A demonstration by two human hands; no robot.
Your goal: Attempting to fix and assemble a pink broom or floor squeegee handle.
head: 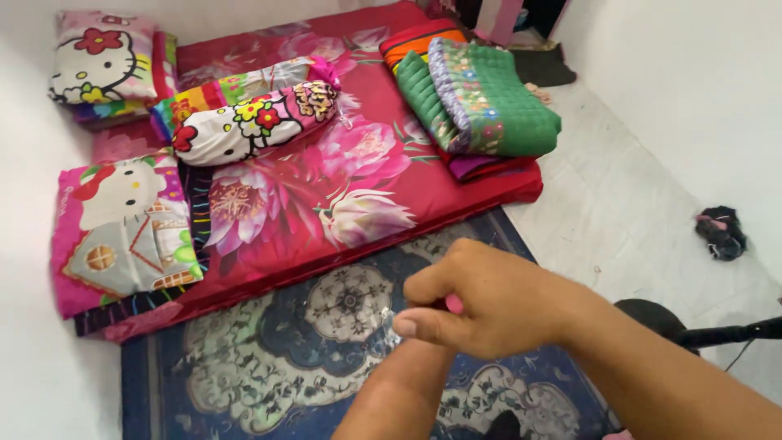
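Head view: the right hand (489, 301) pinches a small pink thing (454, 305) and clear wrapper (383, 326) above the blue rug (269, 358), fingers closed. The left hand is hidden. A loose pinch could likely drop it onto the rug beside the red mattress (383, 163).

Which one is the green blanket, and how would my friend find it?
Start at the red flowered mattress on the floor and look to its far right corner, beside the white tiled floor. The green blanket lies folded there on top of an orange striped cloth. It is the only quilted green thing, edged with a flowery purple border.
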